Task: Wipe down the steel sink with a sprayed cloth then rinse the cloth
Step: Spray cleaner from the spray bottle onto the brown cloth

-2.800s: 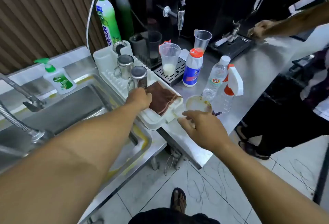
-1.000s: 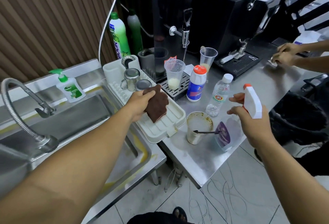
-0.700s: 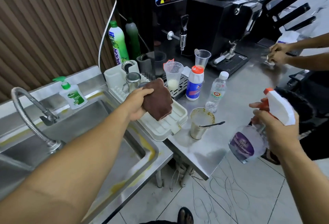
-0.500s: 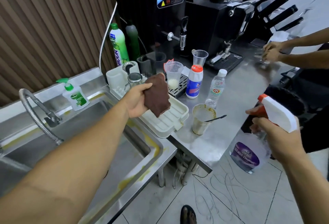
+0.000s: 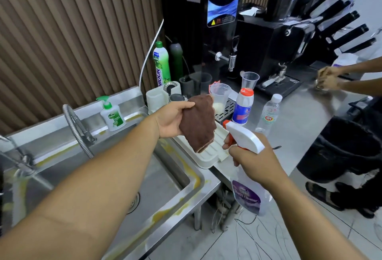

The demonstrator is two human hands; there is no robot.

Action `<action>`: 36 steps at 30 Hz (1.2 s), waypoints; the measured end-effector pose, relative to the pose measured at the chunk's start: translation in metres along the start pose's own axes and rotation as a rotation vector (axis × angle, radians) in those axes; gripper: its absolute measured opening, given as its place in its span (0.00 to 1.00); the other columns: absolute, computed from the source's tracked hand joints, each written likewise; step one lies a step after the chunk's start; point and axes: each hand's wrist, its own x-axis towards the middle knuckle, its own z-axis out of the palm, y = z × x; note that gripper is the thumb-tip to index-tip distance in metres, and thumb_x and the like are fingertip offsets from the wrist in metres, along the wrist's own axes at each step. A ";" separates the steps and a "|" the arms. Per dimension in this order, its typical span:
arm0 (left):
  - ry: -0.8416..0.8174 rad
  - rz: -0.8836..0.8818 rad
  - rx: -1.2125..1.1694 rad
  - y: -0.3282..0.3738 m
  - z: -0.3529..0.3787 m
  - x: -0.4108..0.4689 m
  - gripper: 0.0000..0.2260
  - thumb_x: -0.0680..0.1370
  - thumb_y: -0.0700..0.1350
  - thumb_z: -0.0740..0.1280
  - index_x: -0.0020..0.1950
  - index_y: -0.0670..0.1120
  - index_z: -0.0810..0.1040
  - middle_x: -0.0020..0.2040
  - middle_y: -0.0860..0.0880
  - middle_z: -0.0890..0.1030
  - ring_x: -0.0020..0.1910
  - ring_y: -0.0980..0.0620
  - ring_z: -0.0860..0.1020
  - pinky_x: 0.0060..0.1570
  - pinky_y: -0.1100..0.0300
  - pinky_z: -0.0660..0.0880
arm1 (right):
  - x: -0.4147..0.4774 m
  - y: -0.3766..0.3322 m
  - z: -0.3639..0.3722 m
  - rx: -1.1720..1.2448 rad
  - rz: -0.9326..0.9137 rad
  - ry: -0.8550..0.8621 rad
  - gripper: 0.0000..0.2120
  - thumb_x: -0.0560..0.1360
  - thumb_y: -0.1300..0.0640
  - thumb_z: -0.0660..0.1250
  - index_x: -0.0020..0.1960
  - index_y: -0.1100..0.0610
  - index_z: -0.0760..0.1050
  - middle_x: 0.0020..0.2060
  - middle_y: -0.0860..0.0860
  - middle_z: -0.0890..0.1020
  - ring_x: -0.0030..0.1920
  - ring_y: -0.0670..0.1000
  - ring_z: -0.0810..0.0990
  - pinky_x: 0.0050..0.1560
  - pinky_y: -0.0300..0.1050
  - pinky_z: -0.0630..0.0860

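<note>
My left hand grips a brown cloth by its upper edge, and the cloth hangs in the air above the white drying rack. My right hand holds a clear spray bottle with a white and orange trigger head, its nozzle pointing left at the cloth from close by. One finger lies on the trigger. The steel sink lies below my left arm, with yellow stains along its rim and a drain partly hidden by the arm. A flexible tap rises at the sink's back left.
A soap pump bottle stands on the sink's back ledge. Green detergent bottles, plastic cups, a water bottle and a black drinks machine crowd the steel counter. Another person's hands work at the far right, beside a black bin.
My right hand picked the spray bottle up off the counter and brought it left, up to the cloth. My left hand lifted the cloth off the drying rack and holds it up.
</note>
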 end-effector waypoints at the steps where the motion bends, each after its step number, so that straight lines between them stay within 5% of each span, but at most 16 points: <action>1: 0.009 -0.005 0.002 0.001 -0.001 -0.001 0.16 0.82 0.49 0.60 0.64 0.44 0.79 0.61 0.43 0.83 0.61 0.44 0.80 0.70 0.45 0.69 | 0.003 0.000 0.002 -0.018 -0.007 -0.014 0.05 0.65 0.59 0.66 0.40 0.57 0.79 0.37 0.57 0.82 0.30 0.51 0.76 0.32 0.44 0.75; 6: 0.060 0.004 0.038 0.013 -0.003 -0.002 0.17 0.82 0.50 0.59 0.64 0.45 0.80 0.60 0.44 0.83 0.60 0.44 0.80 0.72 0.44 0.66 | 0.023 0.003 0.001 -0.100 -0.086 -0.113 0.03 0.65 0.58 0.66 0.35 0.58 0.73 0.30 0.58 0.75 0.29 0.50 0.72 0.32 0.52 0.71; 13: 0.099 0.022 0.052 0.033 -0.004 -0.006 0.16 0.82 0.50 0.60 0.63 0.45 0.81 0.59 0.44 0.84 0.59 0.46 0.82 0.70 0.45 0.69 | 0.043 0.005 -0.008 -0.031 -0.091 -0.070 0.01 0.66 0.57 0.67 0.37 0.54 0.77 0.34 0.57 0.79 0.31 0.51 0.75 0.34 0.54 0.74; 18: 0.097 0.039 0.049 0.045 -0.001 -0.010 0.15 0.83 0.49 0.59 0.62 0.45 0.81 0.58 0.44 0.84 0.58 0.46 0.82 0.68 0.47 0.71 | 0.055 0.002 -0.016 0.008 -0.114 -0.009 0.04 0.66 0.57 0.66 0.40 0.56 0.78 0.36 0.57 0.81 0.35 0.55 0.79 0.33 0.47 0.75; 20: 0.101 0.035 0.061 0.047 0.001 -0.010 0.16 0.83 0.50 0.59 0.63 0.45 0.80 0.59 0.44 0.84 0.59 0.46 0.82 0.67 0.47 0.72 | 0.057 -0.001 -0.020 0.015 -0.120 -0.005 0.01 0.69 0.61 0.69 0.39 0.57 0.77 0.33 0.56 0.80 0.32 0.51 0.78 0.32 0.43 0.74; 22: 0.098 0.025 0.077 0.049 0.003 -0.010 0.16 0.83 0.50 0.59 0.63 0.45 0.80 0.59 0.45 0.84 0.58 0.46 0.82 0.68 0.47 0.71 | 0.056 -0.001 -0.021 -0.012 -0.133 0.008 0.09 0.72 0.65 0.70 0.36 0.55 0.76 0.29 0.52 0.78 0.29 0.46 0.75 0.29 0.39 0.72; 25: 0.083 0.018 0.077 0.051 0.006 -0.008 0.16 0.82 0.50 0.60 0.65 0.45 0.79 0.59 0.45 0.84 0.59 0.46 0.81 0.71 0.45 0.68 | 0.055 -0.003 -0.021 -0.005 -0.151 -0.022 0.01 0.68 0.59 0.69 0.39 0.56 0.77 0.34 0.56 0.80 0.34 0.55 0.78 0.32 0.52 0.76; 27: 0.079 0.023 0.075 0.052 0.007 -0.007 0.17 0.83 0.50 0.60 0.68 0.45 0.77 0.60 0.44 0.83 0.60 0.45 0.80 0.73 0.44 0.66 | 0.052 -0.002 -0.020 -0.019 -0.162 -0.060 0.06 0.65 0.56 0.66 0.40 0.57 0.77 0.36 0.58 0.80 0.36 0.61 0.77 0.35 0.60 0.76; 31: 0.082 0.030 0.088 0.057 0.011 -0.009 0.17 0.83 0.51 0.58 0.67 0.45 0.78 0.59 0.44 0.83 0.59 0.46 0.81 0.71 0.43 0.68 | 0.046 -0.001 -0.016 -0.078 -0.171 -0.118 0.03 0.66 0.57 0.66 0.37 0.55 0.76 0.30 0.52 0.77 0.31 0.51 0.73 0.35 0.58 0.75; 36: 0.075 0.032 0.083 0.058 0.009 -0.011 0.17 0.83 0.51 0.58 0.64 0.45 0.80 0.59 0.45 0.84 0.58 0.46 0.82 0.71 0.44 0.68 | 0.047 0.002 -0.016 -0.061 -0.141 -0.046 0.03 0.65 0.55 0.66 0.38 0.55 0.76 0.32 0.54 0.78 0.32 0.55 0.76 0.35 0.59 0.75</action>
